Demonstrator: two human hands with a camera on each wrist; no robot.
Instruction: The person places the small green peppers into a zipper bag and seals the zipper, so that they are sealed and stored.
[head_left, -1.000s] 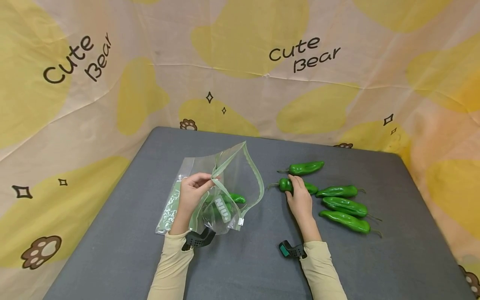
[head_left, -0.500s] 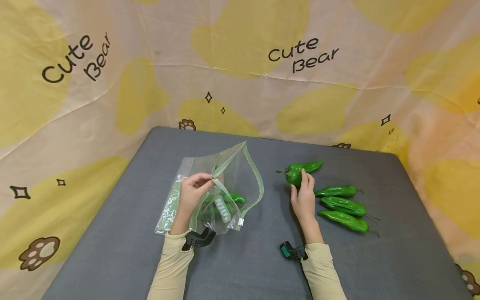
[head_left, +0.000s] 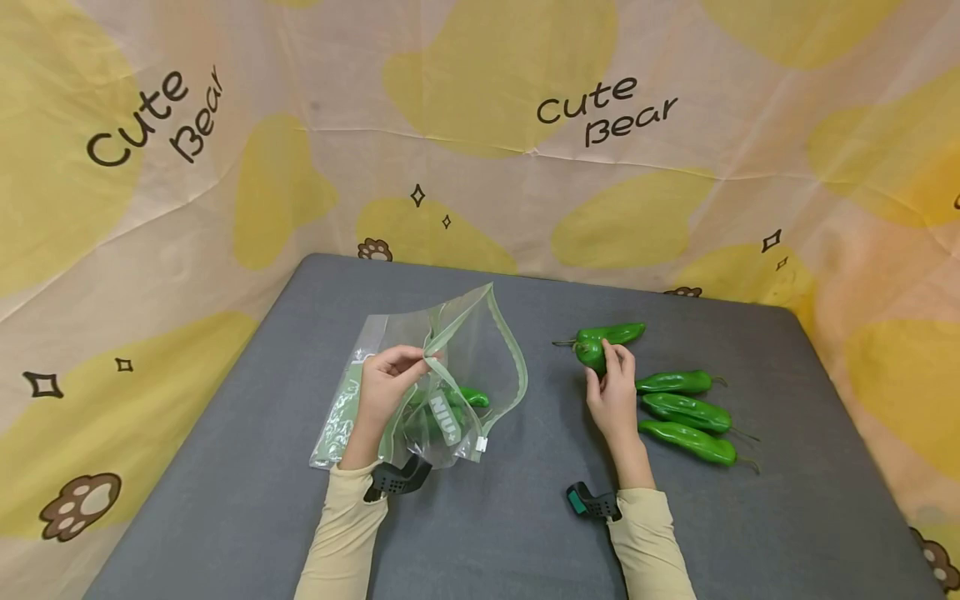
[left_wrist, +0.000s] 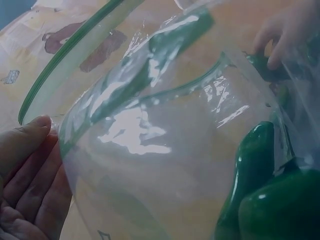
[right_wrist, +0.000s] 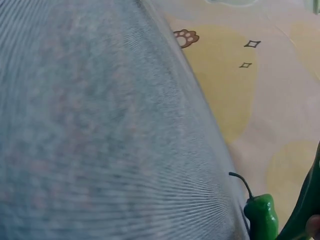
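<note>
My left hand [head_left: 384,390] pinches the green-edged rim of a clear zip bag [head_left: 517,367], whose mouth gapes to the right. Green peppers [head_left: 472,397] lie inside the bag; the left wrist view shows them as large green peppers [left_wrist: 255,155] through the film. My right hand [head_left: 617,404] grips another green pepper [head_left: 590,355], its stem end turned up and the rest hidden by the fingers. Just behind it lies a pepper [head_left: 626,332], which also appears as the stemmed pepper [right_wrist: 262,217] in the right wrist view.
Three green peppers [head_left: 687,412] lie side by side, right of my right hand. A flat green-printed plastic packet or bag part [head_left: 337,425] lies under my left forearm. The grey table [head_left: 510,533] ends at a patterned cloth backdrop [head_left: 480,167].
My right hand has taken hold of the pepper, turned it stem end up and drawn slightly right. The left hand and the bag have stayed in place.
</note>
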